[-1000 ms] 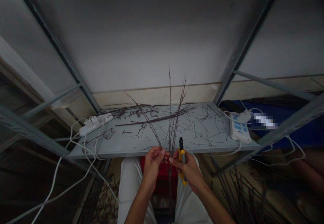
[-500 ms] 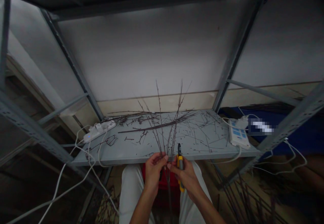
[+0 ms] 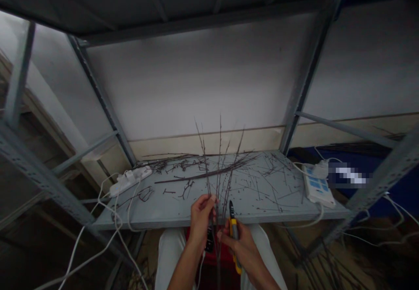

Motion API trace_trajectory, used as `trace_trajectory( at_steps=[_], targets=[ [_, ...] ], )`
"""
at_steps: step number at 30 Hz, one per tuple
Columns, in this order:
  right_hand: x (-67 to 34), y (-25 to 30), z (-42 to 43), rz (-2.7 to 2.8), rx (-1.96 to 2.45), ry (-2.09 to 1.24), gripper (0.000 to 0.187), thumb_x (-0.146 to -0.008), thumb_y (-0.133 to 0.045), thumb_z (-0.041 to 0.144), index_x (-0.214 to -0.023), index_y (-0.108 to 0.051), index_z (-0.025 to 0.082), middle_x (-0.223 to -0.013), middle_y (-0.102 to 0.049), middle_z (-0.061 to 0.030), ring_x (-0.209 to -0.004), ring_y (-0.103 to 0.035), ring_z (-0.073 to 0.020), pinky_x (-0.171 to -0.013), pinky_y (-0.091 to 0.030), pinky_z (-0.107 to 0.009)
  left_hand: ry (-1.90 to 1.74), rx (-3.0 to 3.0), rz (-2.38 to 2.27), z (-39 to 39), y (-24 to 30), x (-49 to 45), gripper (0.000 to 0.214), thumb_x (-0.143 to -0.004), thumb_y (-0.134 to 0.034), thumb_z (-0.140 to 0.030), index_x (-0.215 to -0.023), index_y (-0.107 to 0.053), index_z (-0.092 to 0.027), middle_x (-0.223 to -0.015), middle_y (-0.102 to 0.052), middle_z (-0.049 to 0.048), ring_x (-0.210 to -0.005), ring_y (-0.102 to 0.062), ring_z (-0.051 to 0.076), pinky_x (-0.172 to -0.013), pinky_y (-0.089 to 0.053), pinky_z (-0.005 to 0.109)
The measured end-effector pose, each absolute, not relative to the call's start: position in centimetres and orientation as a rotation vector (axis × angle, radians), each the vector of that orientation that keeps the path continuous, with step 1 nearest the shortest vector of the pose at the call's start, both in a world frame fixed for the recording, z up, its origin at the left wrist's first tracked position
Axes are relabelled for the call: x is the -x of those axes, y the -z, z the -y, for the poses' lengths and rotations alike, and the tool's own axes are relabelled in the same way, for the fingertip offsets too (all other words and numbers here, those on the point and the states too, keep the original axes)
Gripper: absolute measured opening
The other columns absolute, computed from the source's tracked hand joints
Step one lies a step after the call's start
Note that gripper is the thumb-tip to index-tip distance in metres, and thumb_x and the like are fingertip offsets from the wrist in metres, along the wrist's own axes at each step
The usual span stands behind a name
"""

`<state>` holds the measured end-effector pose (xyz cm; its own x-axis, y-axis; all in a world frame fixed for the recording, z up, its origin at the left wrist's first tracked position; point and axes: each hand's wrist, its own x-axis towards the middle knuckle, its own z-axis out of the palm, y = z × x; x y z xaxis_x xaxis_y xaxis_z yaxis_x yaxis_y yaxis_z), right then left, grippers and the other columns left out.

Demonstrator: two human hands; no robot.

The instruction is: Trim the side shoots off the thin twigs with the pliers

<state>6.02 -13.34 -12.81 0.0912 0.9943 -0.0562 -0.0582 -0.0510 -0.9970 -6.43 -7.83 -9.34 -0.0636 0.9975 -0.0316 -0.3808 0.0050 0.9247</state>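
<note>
My left hand is shut around the lower stems of a bunch of thin dark twigs, which fan upward in front of the shelf. My right hand grips yellow-handled pruning cutters with a dark tip, right next to the twigs. The cutters' blades point up, and their tip is partly dark and hard to make out. A small black object shows beneath my left hand, and I cannot tell what it is.
A grey metal shelf holds scattered twig cuttings and a long stick. White power strips sit at both ends, with white cables hanging down. Steel uprights frame the shelf. Loose sticks lie low right, and a red crate stands between my white-trousered legs.
The whole view has shifted, with the shelf sitting lower in the picture. My hands stay close together, the twigs have turned slightly, and the black object has come into view below my left hand.
</note>
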Motion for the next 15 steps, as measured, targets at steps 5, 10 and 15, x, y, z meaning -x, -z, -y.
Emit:
trace_trajectory(
  at_steps=[5,10,15],
  targets=[
    [-6.3,14.2,13.4,1.088,1.291,-1.196,0.027,-0.065,-0.077,0.035,-0.082,-0.061,0.021,-0.076,-0.064,-0.0014,-0.074,-0.061,-0.0217,-0.069,-0.049,-0.032,-1.438,-0.857,-0.890,6.3,8.7,6.6,0.036,-0.074,-0.083,-0.046,-0.081,-0.072,-0.013,-0.073,-0.066,0.0023,-0.049,-0.045,0.007,-0.042,-0.037,0.018],
    [-7.0,13.7,13.4,1.234,1.280,-1.187,0.025,-0.071,-0.074,0.039,-0.083,-0.061,0.021,-0.080,-0.068,-0.0030,-0.079,-0.064,-0.0237,-0.075,-0.050,-0.033,-1.415,-0.858,-0.864,6.2,8.7,6.5,0.035,-0.072,-0.085,-0.043,-0.086,-0.075,-0.012,-0.083,-0.071,0.0074,-0.056,-0.050,0.008,-0.048,-0.041,0.019],
    [-8.8,12.5,12.3,1.505,1.403,-0.840,0.029,-0.086,-0.061,0.045,-0.101,-0.063,0.020,-0.095,-0.071,-0.0074,-0.090,-0.065,-0.0272,-0.084,-0.049,-0.036,-1.407,-0.847,-0.882,6.6,8.8,6.7,0.037,-0.065,-0.090,-0.038,-0.089,-0.078,-0.012,-0.070,-0.068,0.0027,-0.052,-0.047,0.006,-0.047,-0.035,0.018]
  ],
)
